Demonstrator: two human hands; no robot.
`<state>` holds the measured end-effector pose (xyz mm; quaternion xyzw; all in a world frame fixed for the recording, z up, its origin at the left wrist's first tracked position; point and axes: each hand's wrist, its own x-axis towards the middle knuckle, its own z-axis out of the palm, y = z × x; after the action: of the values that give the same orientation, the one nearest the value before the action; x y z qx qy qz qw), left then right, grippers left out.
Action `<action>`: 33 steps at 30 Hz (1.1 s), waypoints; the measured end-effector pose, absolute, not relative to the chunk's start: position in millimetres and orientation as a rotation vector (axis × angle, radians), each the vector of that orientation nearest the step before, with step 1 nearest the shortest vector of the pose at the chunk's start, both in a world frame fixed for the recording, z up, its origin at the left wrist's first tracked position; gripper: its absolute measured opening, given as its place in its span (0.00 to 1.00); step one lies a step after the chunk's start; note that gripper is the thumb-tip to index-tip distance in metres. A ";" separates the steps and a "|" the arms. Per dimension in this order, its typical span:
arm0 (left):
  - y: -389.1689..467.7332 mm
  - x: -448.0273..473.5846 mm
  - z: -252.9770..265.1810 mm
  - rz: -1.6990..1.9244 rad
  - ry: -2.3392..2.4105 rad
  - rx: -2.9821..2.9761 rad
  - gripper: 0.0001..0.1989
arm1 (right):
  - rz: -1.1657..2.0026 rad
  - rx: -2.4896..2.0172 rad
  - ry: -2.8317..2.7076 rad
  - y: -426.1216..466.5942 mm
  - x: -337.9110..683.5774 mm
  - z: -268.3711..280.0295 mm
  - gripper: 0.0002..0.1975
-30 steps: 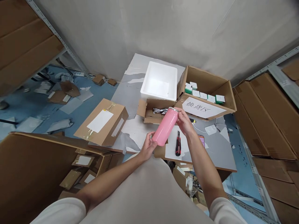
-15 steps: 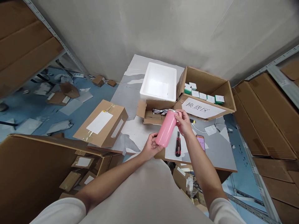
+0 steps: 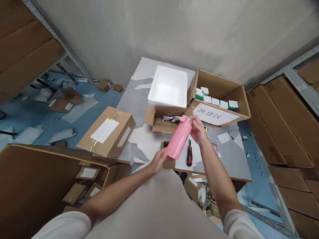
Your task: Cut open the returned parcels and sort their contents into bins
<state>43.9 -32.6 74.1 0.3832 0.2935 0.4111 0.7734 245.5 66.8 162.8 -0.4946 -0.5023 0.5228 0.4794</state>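
A person holds a pink bottle tilted in the air above the near edge of a grey worktable, its top pointing away and to the right. The left hand cups the bottle's base from below, fingers curled round the bottom. The right hand grips the neck, thumb and fingers closed round the top, where a pink lid or cap seems to sit, though the view is too small to be sure whether it is seated or loose.

Directly under the bottle lie a white sheet on a flat piece of cardboard and a red-and-black utility knife, with a phone just to the right of it. Farther off stand a small open carton with crumpled foil wrap inside, a white foam box and a large open carton bearing a handwritten label and holding small white-and-green boxes. A sealed carton with a white label rests at the table's left side.

The hold looks light at both ends. If the lid is loose, a twist from the right hand could let the smooth body slip off the left palm; it would likely land on the knife or phone, or roll off the near edge to the cluttered floor.
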 end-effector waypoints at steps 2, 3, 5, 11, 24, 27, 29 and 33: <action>-32.8 45.3 73.0 0.907 0.617 0.761 0.32 | 1.258 -1.216 -1.163 67.9 245.4 161.3 0.21; -32.7 45.8 72.1 0.913 0.618 0.733 0.32 | 1.236 -1.232 -1.146 68.4 245.1 160.0 0.20; -31.9 46.1 69.6 0.907 0.639 0.703 0.32 | 1.196 -1.264 -1.145 68.9 244.4 157.4 0.20; -31.7 45.0 62.5 0.894 0.666 0.684 0.34 | 1.215 -1.279 -1.246 68.2 249.4 154.7 0.23; -4.0 16.9 62.8 1.011 1.052 1.389 0.30 | 0.861 -1.157 -1.624 59.0 274.9 174.3 0.31; 0.4 9.9 58.4 0.838 1.160 1.927 0.34 | 0.726 -1.190 -1.607 44.2 277.7 164.1 0.30; 1.4 10.8 53.3 0.669 1.133 2.161 0.40 | 0.665 -1.221 -1.642 33.8 280.4 155.5 0.29; 4.5 14.7 39.7 0.493 1.147 2.270 0.46 | 0.472 -1.318 -1.816 14.6 283.0 147.6 0.27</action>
<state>14.7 4.5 39.7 0.8433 0.4259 0.1830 0.2719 283.0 14.6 147.6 -0.5237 -0.7216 0.1877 0.4119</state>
